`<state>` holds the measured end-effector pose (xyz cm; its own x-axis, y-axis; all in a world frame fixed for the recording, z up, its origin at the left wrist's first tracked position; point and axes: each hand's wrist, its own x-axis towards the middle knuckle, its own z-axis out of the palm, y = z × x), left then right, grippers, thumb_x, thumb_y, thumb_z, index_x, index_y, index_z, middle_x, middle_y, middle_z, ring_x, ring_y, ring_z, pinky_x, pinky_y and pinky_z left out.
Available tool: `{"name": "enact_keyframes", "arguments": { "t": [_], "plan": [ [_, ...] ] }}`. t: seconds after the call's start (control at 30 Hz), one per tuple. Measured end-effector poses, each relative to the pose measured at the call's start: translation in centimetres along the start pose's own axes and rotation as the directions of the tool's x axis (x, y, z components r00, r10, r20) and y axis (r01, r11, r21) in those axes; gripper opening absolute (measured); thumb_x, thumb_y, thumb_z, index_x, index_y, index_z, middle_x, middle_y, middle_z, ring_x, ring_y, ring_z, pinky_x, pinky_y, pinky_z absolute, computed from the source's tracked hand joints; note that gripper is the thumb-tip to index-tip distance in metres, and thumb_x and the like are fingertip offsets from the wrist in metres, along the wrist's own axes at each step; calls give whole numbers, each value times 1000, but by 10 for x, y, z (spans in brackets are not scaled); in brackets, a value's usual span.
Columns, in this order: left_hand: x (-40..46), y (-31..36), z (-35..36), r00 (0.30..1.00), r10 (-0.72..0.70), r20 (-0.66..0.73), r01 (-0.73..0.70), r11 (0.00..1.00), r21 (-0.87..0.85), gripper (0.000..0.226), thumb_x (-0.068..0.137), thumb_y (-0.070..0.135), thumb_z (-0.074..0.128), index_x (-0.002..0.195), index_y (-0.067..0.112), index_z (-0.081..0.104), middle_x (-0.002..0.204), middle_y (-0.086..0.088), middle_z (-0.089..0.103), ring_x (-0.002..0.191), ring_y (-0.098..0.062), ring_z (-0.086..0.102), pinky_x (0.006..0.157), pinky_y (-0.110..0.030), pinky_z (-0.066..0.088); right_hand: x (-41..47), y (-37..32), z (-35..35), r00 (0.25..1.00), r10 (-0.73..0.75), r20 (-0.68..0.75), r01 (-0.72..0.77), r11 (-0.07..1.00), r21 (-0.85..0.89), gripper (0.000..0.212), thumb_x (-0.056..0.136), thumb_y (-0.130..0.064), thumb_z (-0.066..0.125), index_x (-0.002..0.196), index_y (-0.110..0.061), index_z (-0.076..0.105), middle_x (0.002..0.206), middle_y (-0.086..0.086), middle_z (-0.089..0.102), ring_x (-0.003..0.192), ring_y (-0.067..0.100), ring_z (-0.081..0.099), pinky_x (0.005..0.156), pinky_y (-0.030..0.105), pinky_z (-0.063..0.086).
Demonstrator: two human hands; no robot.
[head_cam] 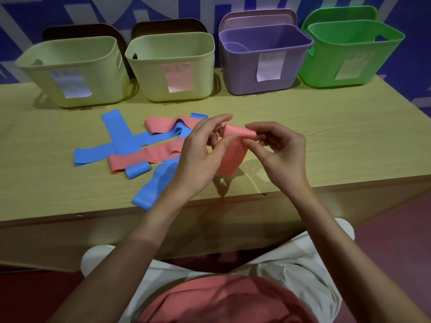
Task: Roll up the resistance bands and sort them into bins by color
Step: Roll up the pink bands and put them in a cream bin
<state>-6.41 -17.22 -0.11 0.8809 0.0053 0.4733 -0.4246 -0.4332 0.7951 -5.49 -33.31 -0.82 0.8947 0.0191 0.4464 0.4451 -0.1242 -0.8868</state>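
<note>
Above the table, my left hand (200,148) and my right hand (277,148) both pinch the top end of a pink resistance band (233,155), which is curled over into a small roll between my fingers. Its loose tail hangs down to the tabletop. To the left lies a tangled pile of flat bands: blue bands (121,136) crossed with pink bands (149,156), and one blue band (151,187) reaching the table's front edge. Four bins stand along the back: two pale yellow-green bins (70,73) (172,68), a purple bin (263,64) and a green bin (349,57).
The wooden table (314,136) has its front edge close to my knees. Each bin carries a paper label on its front. Lids lean against the blue patterned wall behind the bins. The purple bin holds something pale purple inside.
</note>
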Motion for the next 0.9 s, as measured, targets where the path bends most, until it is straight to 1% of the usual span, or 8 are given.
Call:
{"name": "enact_keyframes", "arguments": {
  "t": [0.17, 0.27, 0.47, 0.57, 0.67, 0.73, 0.83, 0.9],
  "plan": [
    [0, 0, -7, 996, 83, 14, -84, 992, 94, 29, 87, 16, 67, 116, 12, 66, 82, 4, 50, 70, -8, 44, 73, -18, 39, 2, 0, 0, 999, 34, 6, -34, 999, 34, 25, 77, 3, 75, 96, -13, 71, 86, -4, 72, 78, 10, 65, 74, 25, 53],
    [0, -2, -11, 988, 148, 34, -152, 970, 189, 29, 90, 20, 65, 117, 10, 65, 85, -7, 55, 71, -14, 46, 74, -25, 43, 2, -1, 0, 997, 76, 28, -77, 995, 68, 22, 79, 2, 74, 97, -11, 71, 87, 3, 73, 80, 16, 65, 77, 34, 55],
    [-1, -10, -10, 974, 222, 45, -224, 913, 340, 27, 96, 26, 54, 109, 6, 65, 96, -7, 59, 81, -15, 49, 75, -38, 47, 0, -2, 6, 991, 99, 89, -104, 993, 59, 17, 85, -2, 69, 100, -11, 71, 91, 15, 72, 82, 26, 63, 79, 45, 52],
    [-1, -12, -11, 976, 213, 35, -213, 926, 313, 26, 94, 27, 57, 108, 7, 66, 99, -7, 60, 85, -19, 56, 76, -38, 48, -1, -2, 8, 990, 121, 74, -127, 989, 70, 18, 86, -2, 68, 101, -12, 71, 90, 11, 73, 84, 24, 65, 80, 45, 53],
    [-2, -10, -11, 984, 178, 25, -179, 963, 202, 25, 90, 23, 64, 109, 7, 66, 96, -2, 64, 84, -12, 55, 76, -28, 47, -3, -5, 11, 988, 149, 48, -153, 984, 88, 22, 86, -1, 68, 102, -15, 70, 87, -4, 72, 85, 13, 67, 82, 37, 54],
    [-2, -10, -11, 988, 155, 26, -157, 976, 152, 24, 88, 19, 67, 110, 8, 66, 93, 0, 63, 79, -11, 53, 74, -24, 46, -3, -5, 12, 987, 156, 49, -160, 984, 83, 22, 86, -1, 68, 101, -18, 70, 87, -9, 72, 87, 13, 68, 83, 36, 55],
    [-2, -11, -12, 990, 136, 23, -138, 981, 136, 23, 88, 18, 65, 109, 10, 66, 92, 2, 62, 77, -17, 52, 74, -29, 46, -3, -4, 13, 986, 152, 70, -156, 986, 51, 23, 87, -6, 68, 97, -26, 70, 82, -16, 72, 84, 14, 67, 79, 39, 53],
    [-1, -14, -12, 992, 124, 7, -123, 982, 146, 20, 89, 18, 64, 108, 11, 66, 93, 3, 63, 78, -19, 53, 75, -32, 47, -3, -3, 13, 986, 146, 82, -148, 989, 28, 19, 89, -8, 67, 97, -24, 70, 80, -14, 71, 79, 9, 63, 74, 38, 52]
  ]
}}
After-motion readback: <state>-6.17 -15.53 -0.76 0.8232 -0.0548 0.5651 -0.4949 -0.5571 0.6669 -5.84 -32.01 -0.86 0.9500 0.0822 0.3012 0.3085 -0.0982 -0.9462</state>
